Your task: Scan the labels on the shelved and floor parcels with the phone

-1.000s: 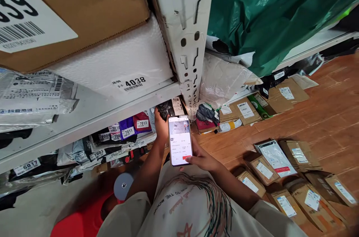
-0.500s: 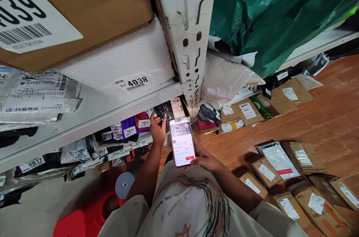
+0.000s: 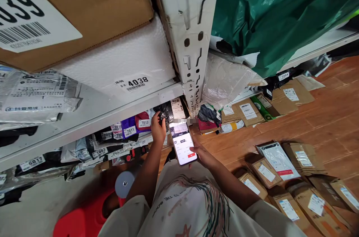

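Observation:
My right hand (image 3: 203,154) holds a smartphone (image 3: 182,145) face up in front of my shirt, with the thumb over the lower part of its lit screen. A red button shows near the bottom of that screen. To the left of the phone, my left hand (image 3: 159,129) is closed at the near edge of a shiny black plastic parcel (image 3: 166,110) on the lower shelf; part of its grip is hidden. Beside that parcel lies a white printed label (image 3: 177,108). A dark red parcel tagged 7013 (image 3: 142,121) sits just left of my left hand.
A perforated white shelf post (image 3: 192,39) rises ahead, next to a large cardboard box (image 3: 92,9) and a green plastic bag (image 3: 269,16). Several cardboard parcels (image 3: 265,173) lie on the wooden floor at right. At lower left stands a red stool (image 3: 75,218).
My left hand's fingers have drawn together at the black parcel. My right thumb has lifted slightly up the phone, and the screen shows a different display.

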Motion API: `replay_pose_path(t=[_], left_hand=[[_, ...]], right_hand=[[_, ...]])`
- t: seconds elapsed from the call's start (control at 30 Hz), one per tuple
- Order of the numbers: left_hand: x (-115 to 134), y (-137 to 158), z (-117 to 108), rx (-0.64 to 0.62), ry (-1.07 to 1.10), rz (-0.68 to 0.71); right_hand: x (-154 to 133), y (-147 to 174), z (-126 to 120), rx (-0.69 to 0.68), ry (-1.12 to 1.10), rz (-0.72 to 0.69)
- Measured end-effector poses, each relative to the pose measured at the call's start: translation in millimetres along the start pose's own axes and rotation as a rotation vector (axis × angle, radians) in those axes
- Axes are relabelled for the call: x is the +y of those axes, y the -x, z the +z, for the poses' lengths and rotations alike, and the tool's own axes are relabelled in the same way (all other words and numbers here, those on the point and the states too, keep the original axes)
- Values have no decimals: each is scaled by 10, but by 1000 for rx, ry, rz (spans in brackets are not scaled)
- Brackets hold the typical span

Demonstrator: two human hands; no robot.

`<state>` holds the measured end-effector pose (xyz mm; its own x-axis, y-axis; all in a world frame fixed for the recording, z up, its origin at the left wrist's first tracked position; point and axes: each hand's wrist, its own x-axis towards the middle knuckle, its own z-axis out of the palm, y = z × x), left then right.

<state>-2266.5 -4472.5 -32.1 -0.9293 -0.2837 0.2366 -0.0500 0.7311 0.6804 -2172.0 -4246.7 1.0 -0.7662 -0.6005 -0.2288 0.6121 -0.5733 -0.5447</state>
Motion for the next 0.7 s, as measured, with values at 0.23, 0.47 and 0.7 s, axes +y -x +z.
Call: replay_pose_path(t=[0.23, 0.47, 0.7], left_hand=[[-60, -5, 30, -13, -14, -51], [-51, 1, 26, -16, -14, -45], [-79, 7, 31, -26, -15, -42]], right_hand=[[-9, -222, 8, 56, 22, -56], [-127, -422, 82, 108, 35, -141], [-161, -444, 114, 122, 48, -154]])
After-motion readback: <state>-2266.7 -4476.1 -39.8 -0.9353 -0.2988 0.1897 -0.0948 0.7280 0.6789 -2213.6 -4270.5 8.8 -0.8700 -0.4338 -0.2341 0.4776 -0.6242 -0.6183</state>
